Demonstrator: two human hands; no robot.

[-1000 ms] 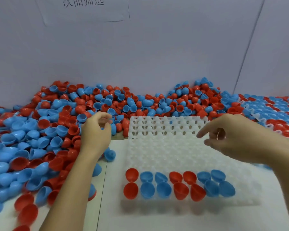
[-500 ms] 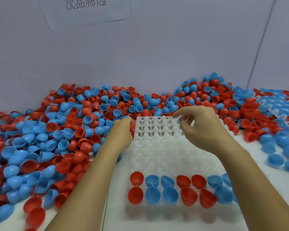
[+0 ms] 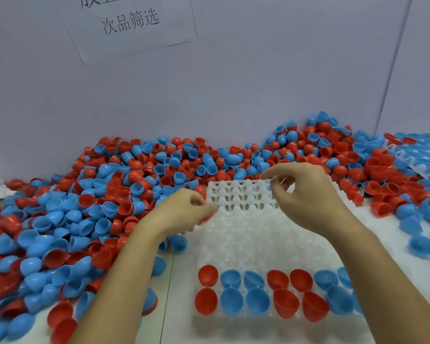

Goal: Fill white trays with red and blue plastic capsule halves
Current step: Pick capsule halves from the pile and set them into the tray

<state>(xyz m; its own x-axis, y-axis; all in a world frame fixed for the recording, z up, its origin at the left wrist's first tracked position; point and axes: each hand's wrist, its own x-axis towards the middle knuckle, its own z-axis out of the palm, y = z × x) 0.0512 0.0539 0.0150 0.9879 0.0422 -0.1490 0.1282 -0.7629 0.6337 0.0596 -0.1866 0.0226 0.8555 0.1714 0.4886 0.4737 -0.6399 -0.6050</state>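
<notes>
A white tray [image 3: 258,239] with many cells lies in front of me. Its two nearest rows hold red and blue capsule halves [image 3: 258,294]. A big pile of loose red and blue halves [image 3: 124,194] covers the table to the left and behind. My left hand [image 3: 181,212] is at the tray's left edge with fingers curled, and a sliver of a red half shows under them. My right hand [image 3: 305,194] hovers over the tray's far rows, thumb and forefinger close together. Whether it holds anything is unclear.
More filled white trays [image 3: 420,155] lie at the far right, with loose blue halves [image 3: 422,244] on the table near them. A paper sign [image 3: 132,23] hangs on the grey wall behind the pile.
My left hand has come from the pile to the tray's left edge. My right hand has moved left and away from me, to the tray's far rows. The view has shifted.
</notes>
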